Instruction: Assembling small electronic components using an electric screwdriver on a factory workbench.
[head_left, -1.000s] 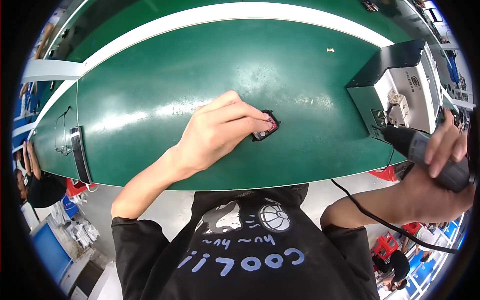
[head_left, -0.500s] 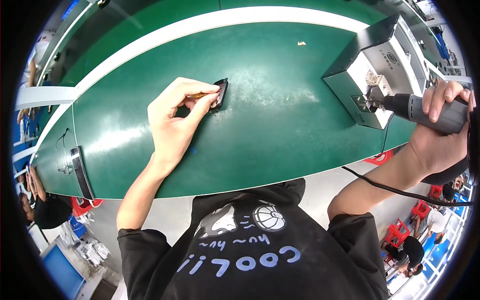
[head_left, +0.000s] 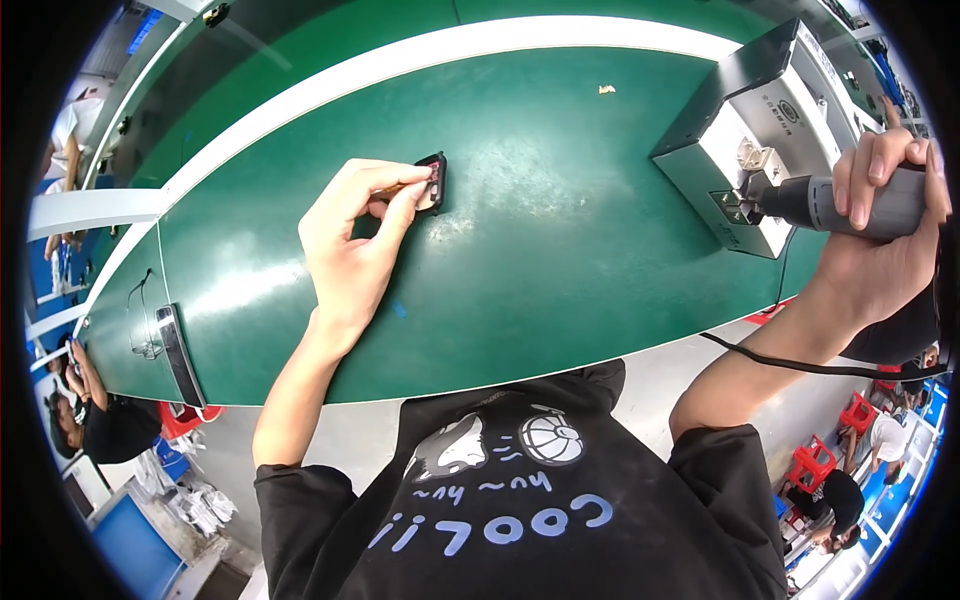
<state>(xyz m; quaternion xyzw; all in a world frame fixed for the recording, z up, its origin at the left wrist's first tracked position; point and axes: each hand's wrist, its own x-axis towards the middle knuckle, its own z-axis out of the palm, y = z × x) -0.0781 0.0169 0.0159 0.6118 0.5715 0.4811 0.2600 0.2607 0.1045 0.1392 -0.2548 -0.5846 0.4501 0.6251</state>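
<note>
My left hand [head_left: 350,230] is closed in a pinch at the left side of a small black plastic case [head_left: 438,187]. Thumb and forefinger reach into its open side, where a bit of red shows; whatever else lies under the fingertips is hidden. Wrapped in my right hand [head_left: 870,190] is a grey electric screwdriver [head_left: 890,207], held level and pointing left. Its dark nose meets the metal outlet on the front of a box-shaped screw feeder [head_left: 690,135]. The bit's very tip cannot be made out there.
The green bench top [head_left: 560,290] has a white strip along its far edge. A small gold-coloured piece [head_left: 606,90] lies near the back. Toward the left end are a dark bar [head_left: 178,350] and thin wire-like glasses [head_left: 146,345]. A black cable [head_left: 790,366] hangs under my right arm.
The screwdriver's nose has shifted slightly left, further against the feeder's outlet. The black case stands a little differently in my left fingers, its open side more visible. The view has swung slightly.
</note>
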